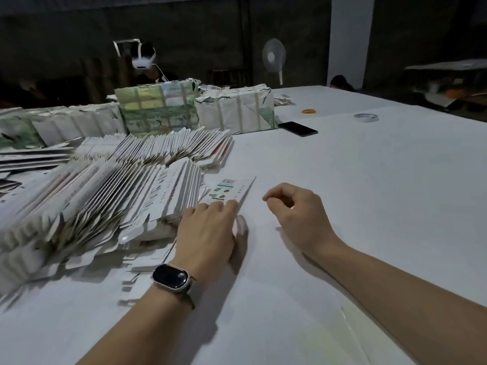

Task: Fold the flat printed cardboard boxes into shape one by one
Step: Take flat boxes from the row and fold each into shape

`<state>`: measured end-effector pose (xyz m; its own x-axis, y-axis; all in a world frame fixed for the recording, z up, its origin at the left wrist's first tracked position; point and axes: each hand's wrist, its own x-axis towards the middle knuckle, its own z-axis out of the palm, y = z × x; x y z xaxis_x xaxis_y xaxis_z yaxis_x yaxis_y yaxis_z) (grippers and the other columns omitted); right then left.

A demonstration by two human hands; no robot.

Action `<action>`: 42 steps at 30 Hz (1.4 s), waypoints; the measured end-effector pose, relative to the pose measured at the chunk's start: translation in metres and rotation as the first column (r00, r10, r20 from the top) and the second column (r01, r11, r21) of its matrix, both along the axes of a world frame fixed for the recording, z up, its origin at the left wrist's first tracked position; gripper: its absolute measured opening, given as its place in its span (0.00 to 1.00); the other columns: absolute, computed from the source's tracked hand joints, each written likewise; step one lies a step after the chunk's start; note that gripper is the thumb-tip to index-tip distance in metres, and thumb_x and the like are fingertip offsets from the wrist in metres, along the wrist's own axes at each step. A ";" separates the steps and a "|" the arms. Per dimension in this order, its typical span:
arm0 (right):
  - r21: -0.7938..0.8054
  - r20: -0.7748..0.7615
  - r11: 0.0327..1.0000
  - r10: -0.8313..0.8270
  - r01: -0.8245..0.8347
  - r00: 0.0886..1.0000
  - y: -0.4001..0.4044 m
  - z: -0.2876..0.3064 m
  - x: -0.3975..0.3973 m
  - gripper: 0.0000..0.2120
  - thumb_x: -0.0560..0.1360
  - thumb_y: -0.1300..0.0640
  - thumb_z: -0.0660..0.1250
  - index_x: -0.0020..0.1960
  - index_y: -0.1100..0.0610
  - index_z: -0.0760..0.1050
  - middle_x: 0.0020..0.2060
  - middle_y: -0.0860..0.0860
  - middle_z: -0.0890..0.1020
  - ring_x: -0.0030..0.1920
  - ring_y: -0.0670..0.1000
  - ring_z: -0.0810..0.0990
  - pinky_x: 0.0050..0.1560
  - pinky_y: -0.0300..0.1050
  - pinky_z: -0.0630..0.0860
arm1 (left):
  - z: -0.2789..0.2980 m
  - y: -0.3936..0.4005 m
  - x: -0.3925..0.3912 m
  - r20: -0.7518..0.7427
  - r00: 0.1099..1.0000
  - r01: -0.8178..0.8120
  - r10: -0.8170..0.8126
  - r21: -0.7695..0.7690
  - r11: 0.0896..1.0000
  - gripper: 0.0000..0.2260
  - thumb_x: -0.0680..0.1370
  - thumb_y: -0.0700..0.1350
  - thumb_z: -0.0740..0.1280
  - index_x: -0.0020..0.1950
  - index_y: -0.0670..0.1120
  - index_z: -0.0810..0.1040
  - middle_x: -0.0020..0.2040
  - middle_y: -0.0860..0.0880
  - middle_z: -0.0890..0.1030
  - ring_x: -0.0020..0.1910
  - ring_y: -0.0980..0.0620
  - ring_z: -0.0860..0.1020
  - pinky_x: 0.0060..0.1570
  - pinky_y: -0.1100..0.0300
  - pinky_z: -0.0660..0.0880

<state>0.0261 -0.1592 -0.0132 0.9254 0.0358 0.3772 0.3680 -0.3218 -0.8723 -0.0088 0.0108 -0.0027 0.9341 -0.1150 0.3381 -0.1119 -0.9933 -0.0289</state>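
A flat printed cardboard box (pixel 228 189), white with a barcode and small pictures, lies on the white table (pixel 369 193) beside a big slanted stack of flat boxes (pixel 105 204). My left hand (pixel 208 230), a watch on its wrist, rests palm down on the near end of that flat box, fingers straight, thumb on the table. My right hand (pixel 295 214) hovers just right of the box with its fingers loosely curled, holding nothing.
A second row of flat boxes (pixel 174 148) lies behind the stack. Strapped wrapped bundles (pixel 158 106) (pixel 237 109) stand further back. A black phone (pixel 298 128), a tape roll (pixel 365 117) and an orange ring (pixel 310 111) lie far right. Another person (pixel 147 67) sits beyond; a fan (pixel 274 57) stands behind.
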 end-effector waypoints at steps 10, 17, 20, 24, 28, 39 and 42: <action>0.232 -0.050 0.972 -0.012 0.024 0.999 -0.002 -0.006 0.007 0.09 0.76 0.53 0.69 0.52 0.41 0.72 0.36 0.38 0.76 0.36 0.39 0.74 0.40 0.43 0.72 | -0.001 -0.006 0.002 0.444 0.896 0.331 -0.016 -0.642 0.692 0.15 0.78 0.31 0.63 0.55 0.50 0.79 0.48 0.56 0.82 0.44 0.55 0.81 0.41 0.61 0.79; 0.446 -0.193 0.894 0.136 -0.037 0.972 0.000 0.002 0.001 0.09 0.81 0.50 0.65 0.60 0.48 0.74 0.51 0.51 0.85 0.48 0.50 0.86 0.49 0.49 0.82 | -0.003 -0.024 0.001 0.155 0.975 0.128 -0.162 -0.978 -0.162 0.23 0.76 0.24 0.60 0.61 0.49 0.74 0.41 0.49 0.75 0.33 0.57 0.81 0.30 0.64 0.76; 0.413 -0.197 0.899 0.242 -0.143 0.950 0.000 0.006 -0.006 0.09 0.84 0.52 0.60 0.56 0.49 0.79 0.48 0.52 0.87 0.47 0.54 0.87 0.46 0.48 0.84 | -0.008 -0.029 -0.001 0.084 0.956 0.024 -0.281 -0.977 -0.211 0.19 0.79 0.29 0.61 0.65 0.46 0.75 0.42 0.46 0.81 0.39 0.52 0.84 0.37 0.60 0.80; 0.425 -0.175 0.857 0.393 -0.291 0.903 0.003 0.006 -0.015 0.13 0.85 0.53 0.57 0.58 0.53 0.80 0.47 0.52 0.87 0.47 0.53 0.87 0.47 0.44 0.83 | -0.008 -0.027 -0.003 0.044 0.945 -0.010 -0.323 -0.986 -0.164 0.13 0.83 0.42 0.63 0.67 0.52 0.76 0.53 0.41 0.85 0.46 0.47 0.85 0.44 0.51 0.82; 0.478 -0.086 0.801 0.452 -0.361 0.888 0.004 0.007 -0.018 0.13 0.82 0.50 0.58 0.63 0.50 0.75 0.49 0.47 0.86 0.49 0.48 0.86 0.44 0.37 0.80 | -0.011 -0.030 -0.005 0.065 0.949 0.013 -0.310 -0.986 -0.166 0.15 0.84 0.42 0.63 0.68 0.56 0.72 0.52 0.42 0.82 0.44 0.51 0.85 0.40 0.58 0.81; 0.310 -0.019 0.879 0.386 -0.361 0.922 0.004 0.000 -0.016 0.23 0.78 0.49 0.68 0.71 0.37 0.68 0.52 0.50 0.74 0.47 0.46 0.78 0.38 0.39 0.79 | -0.010 -0.036 -0.006 0.125 0.867 0.027 -0.482 -0.978 -0.205 0.22 0.84 0.58 0.56 0.71 0.47 0.76 0.66 0.45 0.81 0.65 0.42 0.79 0.63 0.39 0.76; 0.261 -0.028 0.924 0.298 -0.281 0.954 0.003 -0.003 -0.014 0.31 0.72 0.47 0.73 0.72 0.36 0.67 0.55 0.47 0.74 0.50 0.46 0.80 0.41 0.45 0.83 | -0.010 -0.027 -0.005 0.116 0.823 -0.035 -0.556 -0.967 -0.252 0.28 0.79 0.64 0.54 0.71 0.49 0.75 0.64 0.43 0.82 0.63 0.41 0.81 0.59 0.45 0.79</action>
